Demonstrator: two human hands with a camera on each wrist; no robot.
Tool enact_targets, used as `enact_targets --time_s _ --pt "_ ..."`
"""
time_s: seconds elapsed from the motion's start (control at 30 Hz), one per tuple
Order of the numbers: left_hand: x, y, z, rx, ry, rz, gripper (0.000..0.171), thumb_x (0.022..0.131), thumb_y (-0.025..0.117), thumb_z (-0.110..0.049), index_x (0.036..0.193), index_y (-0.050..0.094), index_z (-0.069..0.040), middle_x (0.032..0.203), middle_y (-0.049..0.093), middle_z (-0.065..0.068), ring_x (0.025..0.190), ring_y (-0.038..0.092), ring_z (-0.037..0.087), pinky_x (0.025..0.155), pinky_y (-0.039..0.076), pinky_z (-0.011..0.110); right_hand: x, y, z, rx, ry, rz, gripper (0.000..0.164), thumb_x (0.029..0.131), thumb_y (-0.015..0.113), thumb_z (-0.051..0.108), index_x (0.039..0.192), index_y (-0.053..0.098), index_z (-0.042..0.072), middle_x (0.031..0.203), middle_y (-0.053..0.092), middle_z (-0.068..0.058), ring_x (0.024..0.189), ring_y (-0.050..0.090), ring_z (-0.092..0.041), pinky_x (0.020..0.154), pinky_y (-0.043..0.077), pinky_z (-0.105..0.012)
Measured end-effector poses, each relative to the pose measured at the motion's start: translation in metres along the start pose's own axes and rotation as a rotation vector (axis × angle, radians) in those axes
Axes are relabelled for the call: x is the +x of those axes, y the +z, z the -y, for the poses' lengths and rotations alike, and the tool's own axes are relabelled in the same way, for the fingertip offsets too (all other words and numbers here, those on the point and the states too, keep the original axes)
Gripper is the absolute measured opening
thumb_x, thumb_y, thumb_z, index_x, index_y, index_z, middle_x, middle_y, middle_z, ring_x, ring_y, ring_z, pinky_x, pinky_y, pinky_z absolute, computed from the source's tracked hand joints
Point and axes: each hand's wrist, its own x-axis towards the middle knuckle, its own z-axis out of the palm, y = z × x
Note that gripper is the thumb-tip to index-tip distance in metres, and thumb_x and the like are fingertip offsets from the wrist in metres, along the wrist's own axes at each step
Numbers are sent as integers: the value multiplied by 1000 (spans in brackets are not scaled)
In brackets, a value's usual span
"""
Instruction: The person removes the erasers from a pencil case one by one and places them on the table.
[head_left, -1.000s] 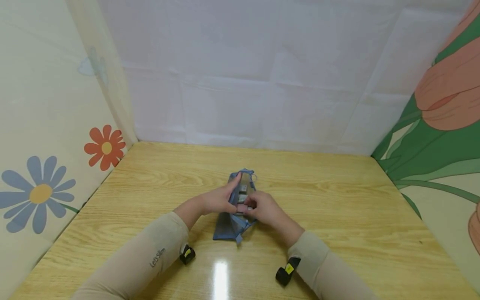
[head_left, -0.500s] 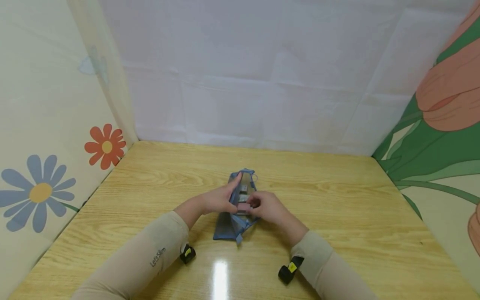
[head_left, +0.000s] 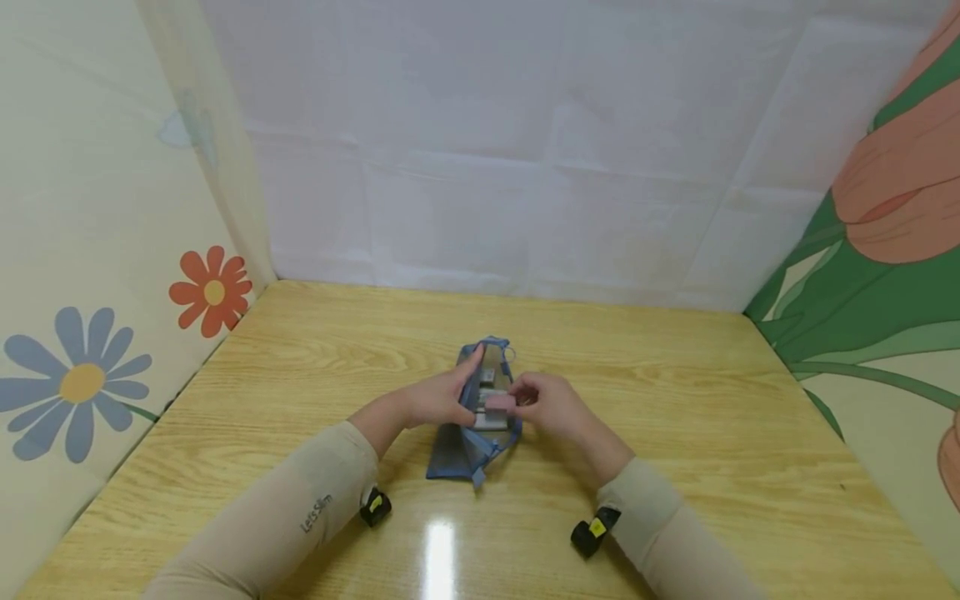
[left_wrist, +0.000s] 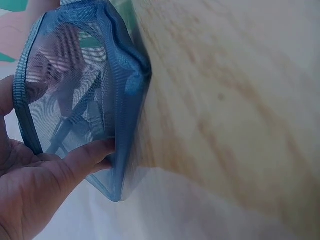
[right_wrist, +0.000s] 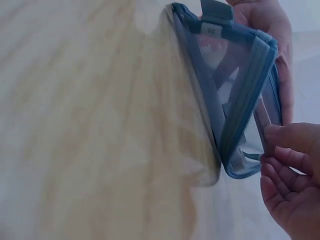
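A blue mesh zippered pouch (head_left: 450,458) stands on the table with its mouth spread toward the right. My left hand (head_left: 438,398) holds the pouch's side, its thumb and fingers spread along the opening; in the left wrist view the hand (left_wrist: 47,182) grips the mesh near the zipper edge. With thumb and fingertips, my right hand (head_left: 553,406) pinches a small pink block (head_left: 500,404) at the pouch's mouth. In the right wrist view the block (right_wrist: 263,120) looks thin and flat, partly behind the zipper edge. Small pale pieces (head_left: 491,422) lie inside the pouch.
The wooden table (head_left: 675,400) stretches around the pouch. A white cloth backdrop (head_left: 465,167) rises at the back, with flower-printed panels (head_left: 82,383) on both sides. Black wrist cameras (head_left: 375,508) hang below both sleeves.
My right hand has moved right and slightly up with the pink block, drawing it from deeper in the pouch to its opening. The left hand and pouch stay nearly still.
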Motion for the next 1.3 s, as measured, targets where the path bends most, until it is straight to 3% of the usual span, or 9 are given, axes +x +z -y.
enact_targets --time_s 0.3,0.47,0.7,1.03,1.3 --pt "1 0 0 19 19 -9 115 69 68 2 146 -12 -29 152 1 13 118 36 25 94 35 37 0 -21 -1 -3 42 -30 17 80 69 32 87 67 16 84 63 5 78 57 -11 69 48 -29" --pt "-1 0 -3 37 22 0 114 69 67 1 146 -12 -27 151 7 14 104 43 25 88 37 35 2 -29 -5 -23 57 -34 14 81 69 25 90 67 15 89 63 3 82 56 -13 73 48 -31" --pt "-1 0 -5 37 22 -4 113 69 67 3 146 -11 -26 149 15 16 105 43 24 91 36 35 5 -39 -15 0 92 -75 15 82 68 21 94 66 12 95 64 -2 88 57 -18 78 48 -35" --pt "-3 1 -7 42 -3 -5 111 73 67 3 146 -11 -28 152 4 11 106 43 24 91 36 35 9 -50 -30 -12 149 -99 18 81 68 18 96 66 9 96 63 -5 90 57 -20 80 48 -35" --pt "-3 1 -7 41 -16 -2 111 74 67 3 145 -12 -30 152 4 13 105 43 24 92 36 36 9 -54 -41 -11 201 -102 16 83 67 19 95 65 10 97 63 -6 92 56 -21 81 47 -37"
